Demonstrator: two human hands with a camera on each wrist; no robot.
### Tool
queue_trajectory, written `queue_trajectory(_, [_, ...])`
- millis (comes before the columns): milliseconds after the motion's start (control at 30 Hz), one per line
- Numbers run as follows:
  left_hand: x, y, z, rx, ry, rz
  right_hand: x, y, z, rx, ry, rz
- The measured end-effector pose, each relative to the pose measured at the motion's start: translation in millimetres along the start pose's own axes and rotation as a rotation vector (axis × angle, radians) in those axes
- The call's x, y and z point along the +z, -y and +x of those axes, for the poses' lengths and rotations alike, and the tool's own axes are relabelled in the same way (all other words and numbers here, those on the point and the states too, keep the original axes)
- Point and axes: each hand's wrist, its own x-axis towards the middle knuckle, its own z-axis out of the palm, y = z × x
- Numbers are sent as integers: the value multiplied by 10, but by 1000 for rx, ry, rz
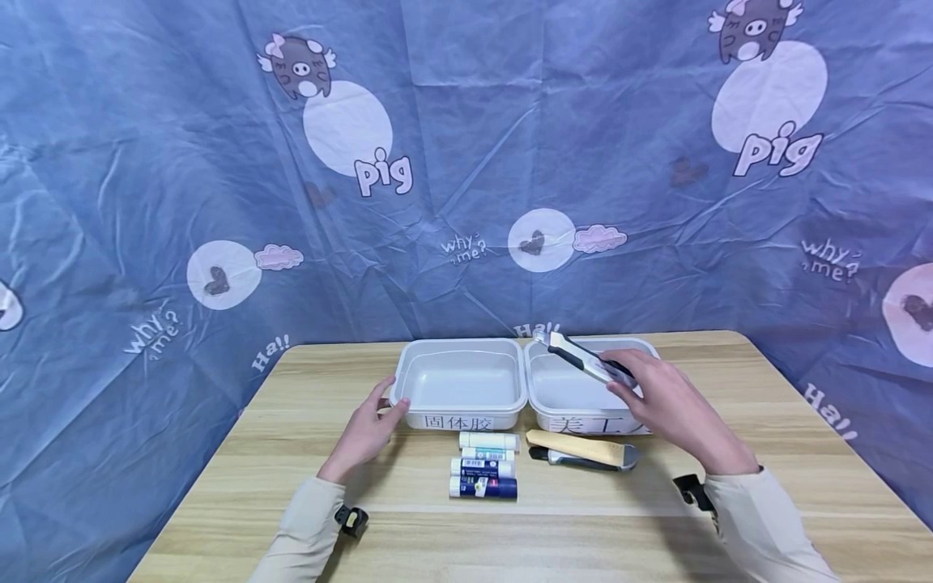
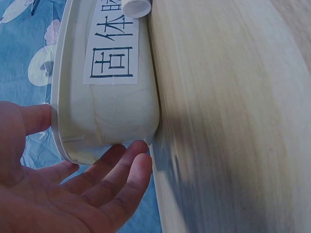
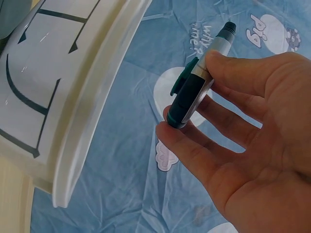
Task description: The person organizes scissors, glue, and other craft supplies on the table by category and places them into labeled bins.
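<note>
head view: right hand holds a utility knife above the right tub, left hand at the left tub's corner

the utility knife [image 1: 583,358], black and silver, is up off the tabletop [image 1: 437,542], slanting over the right tub [image 1: 576,411], its pale tip pointing to the left and away from the person. the right hand [image 1: 666,401] pinches it between thumb and fingertips, its fingers bent and a gap showing under the palm. in the right wrist view the knife is apart from the tub's rim.

the left tub [image 1: 459,411] stands just beside the right one, both white. the left hand [image 1: 366,433] is loosely open at its near left corner, thumb at the rim and the other fingers spread and slightly bent along the side. a paper label with large black characters is on the front of each tub; the right one's is partly hidden by the right hand.

in front of the left tub, four glue sticks [image 1: 483,468] lie in a stack of rows, the nearest dark blue with a white end. to their right, before the right tub, lie a yellow knife [image 1: 579,445] and, just beside it on the near side, a black-and-silver knife [image 1: 583,462].

pale sleeves [image 1: 299,526] cover both forearms. behind the tabletop hangs a blue cloth [image 1: 466,97] printed with pigs and words.
</note>
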Motion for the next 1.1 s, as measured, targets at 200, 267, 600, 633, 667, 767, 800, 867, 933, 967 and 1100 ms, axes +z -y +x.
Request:
queue_trajectory(200, [-3, -7, -7, -2, -1, 5, 13, -49, 4, 27, 28, -4])
queue_trajectory(267, [-4, -11, -9, -3, -2, 2, 18, -63, 7, 35, 39, -6])
queue_trajectory(600, [-6, -14, -10, -3, -2, 7, 63, -132, 1, 38, 49, -7])
queue_trajectory(633, [-6, -14, -11, -3, -2, 7, 67, -138, 0, 38, 49, -9])
queue_trajectory(667, [-6, -14, -12, -3, -1, 6, 70, -144, -1, 38, 48, -10])
queue_trajectory(767, [-7, -15, -19, -6, -1, 3, 79, -160, -2, 41, 53, -11])
queue_trajectory(800, [-7, -16, -22, -7, -1, 1, 82, -165, -3, 43, 55, -10])
queue_trajectory(867, [-7, -18, -25, -8, -1, -1, 88, -173, -6, 45, 58, -9])
queue_trajectory(933, [-6, -18, -26, -8, -1, -2, 94, -183, -10, 47, 60, -7])
queue_trajectory(967, [-6, -19, -26, -8, 0, -3, 97, -188, -13, 48, 60, -7])
queue_trajectory(1100, [-3, -16, -21, -7, 0, -1, 112, -210, -24, 40, 58, -8])
